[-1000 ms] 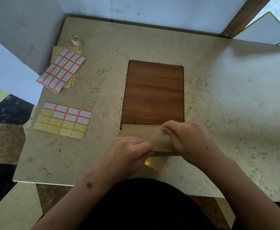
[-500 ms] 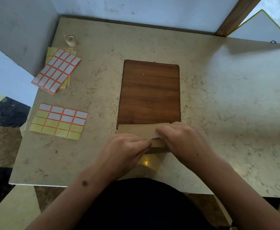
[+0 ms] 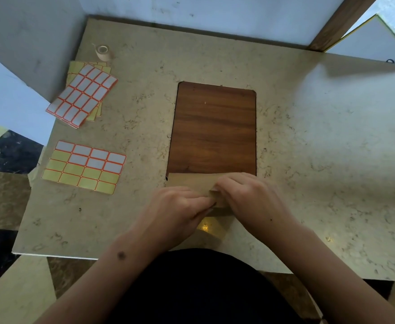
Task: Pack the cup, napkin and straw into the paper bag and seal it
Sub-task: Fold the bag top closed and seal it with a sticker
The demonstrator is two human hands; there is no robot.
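**Both hands pinch the folded top of the paper bag**

At the far left of the beige marble-patterned desk (image 3: 308,160) lies a fanned stack of orange-bordered white label sheets (image 3: 82,94), with a small roll of pale tape (image 3: 103,52) standing just beyond it near the wall. Nearer the front edge, a single yellow backing sheet of orange-bordered labels (image 3: 84,167) lies flat; its far rows keep their white labels, while its near rows show bare yellow.

In the middle of the desk rests a dark brown rectangular wooden board (image 3: 213,129). The flat brown paper bag (image 3: 189,181) lies at the board's near end, its far edge overlapping the board and the rest hidden under the hands.

The left hand (image 3: 175,206) has its fingers curled, thumb and fingertips pinching the bag's folded flap from the left. The right hand (image 3: 245,197) meets it from the right, fingers bent down onto the same fold and gripping it, with a small pale piece just visible at its fingertips. The two hands are almost touching over the bag. Cup, napkin and straw cannot be seen.
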